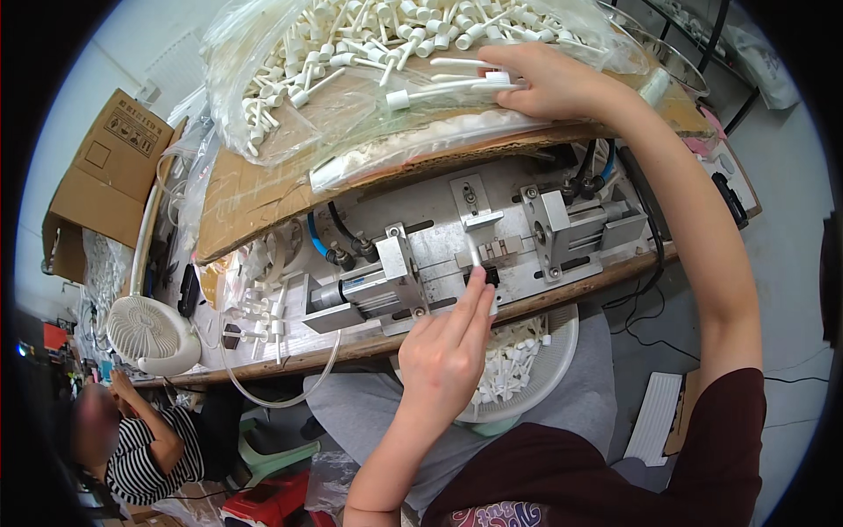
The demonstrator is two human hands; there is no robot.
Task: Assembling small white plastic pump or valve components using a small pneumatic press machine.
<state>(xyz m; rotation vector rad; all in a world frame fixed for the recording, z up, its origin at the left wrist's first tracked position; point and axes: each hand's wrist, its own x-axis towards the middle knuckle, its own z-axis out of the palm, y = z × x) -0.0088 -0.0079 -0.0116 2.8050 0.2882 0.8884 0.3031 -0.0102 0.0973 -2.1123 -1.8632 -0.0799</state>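
Note:
My left hand (446, 360) reaches up to the metal fixture (496, 250) in the middle, its fingers stretched out. The index fingertip touches a white stick part (475, 252) in the fixture; my left thumb is hidden from view. At the far side my right hand (558, 81) is closed around several white capped sticks (457, 81), some jutting leftward from the fingers. Behind that hand lies a large heap of the same white capped sticks (430, 31) in clear plastic, on a cardboard sheet (250, 198).
Two metal cylinder clamps (378, 285) (575, 233) with hoses flank the fixture. A white basket (562, 351) of white parts rests at my lap. At left are a small fan (154, 334), a cardboard box (110, 167) and a person in a striped shirt (154, 452).

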